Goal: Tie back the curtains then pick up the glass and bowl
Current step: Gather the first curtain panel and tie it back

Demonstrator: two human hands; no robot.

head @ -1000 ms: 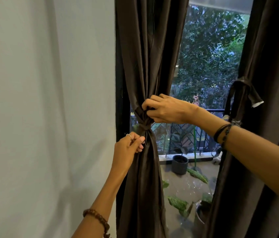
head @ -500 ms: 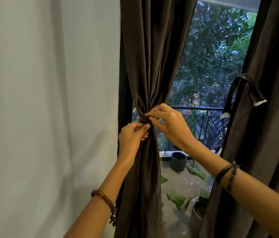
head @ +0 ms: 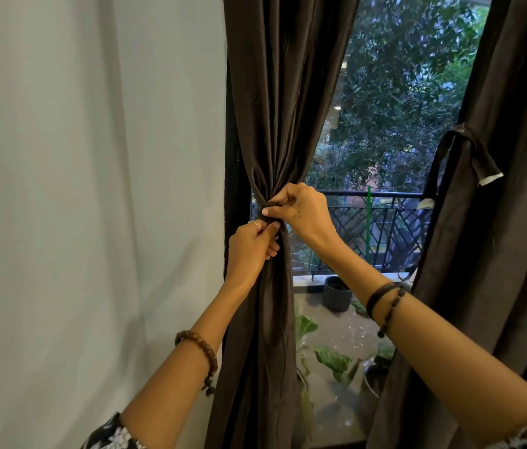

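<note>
The dark brown left curtain (head: 275,108) hangs gathered into a bunch by the window's left side. A dark tie band (head: 263,205) wraps it at mid height. My left hand (head: 249,247) grips the gathered cloth just below the band. My right hand (head: 304,212) pinches the band at the knot, its fingers curled. The right curtain (head: 508,222) hangs at the right with its own tie band (head: 469,147) knotted on it. No glass or bowl is in view.
A pale wall (head: 77,189) fills the left. Through the window I see a balcony railing (head: 385,222), a dark pot (head: 336,293), leafy plants (head: 333,358) and trees.
My right hand has dropped from above the knot down onto the band, and my left hand has risen to just below it. The view has shifted slightly.
</note>
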